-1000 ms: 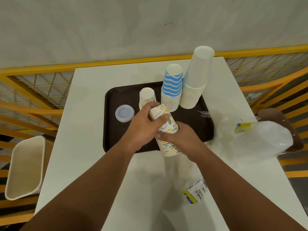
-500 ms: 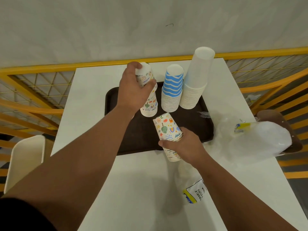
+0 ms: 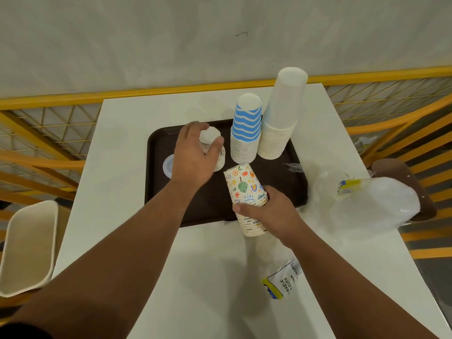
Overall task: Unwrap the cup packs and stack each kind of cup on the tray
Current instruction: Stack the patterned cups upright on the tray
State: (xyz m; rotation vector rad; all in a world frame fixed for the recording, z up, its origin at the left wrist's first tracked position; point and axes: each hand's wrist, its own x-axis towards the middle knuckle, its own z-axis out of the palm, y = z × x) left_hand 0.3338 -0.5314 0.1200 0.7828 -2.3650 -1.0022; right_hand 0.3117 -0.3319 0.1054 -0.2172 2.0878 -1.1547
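On tray (image 3: 156, 192), left hand (image 3: 195, 155) has lowered its patterned cups onto the short stack (image 3: 221, 159), still gripping; right hand (image 3: 271, 214) holds remaining patterned stack (image 3: 244, 192).

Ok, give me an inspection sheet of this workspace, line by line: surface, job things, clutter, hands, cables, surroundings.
Surface: white table carrying a dark brown tray.
Job's things: on the tray, a plain white cup stack, a blue striped cup stack and a short patterned cup stack; another patterned cup stack held tilted.
Clutter: empty clear wrappers, one printed wrapper, a small round lid on the tray.
Hands: left hand grips the short stack's top; right hand grips the tilted stack.
Cables: nothing seen.
Surroundings: yellow railing, cream bin, grey wall.
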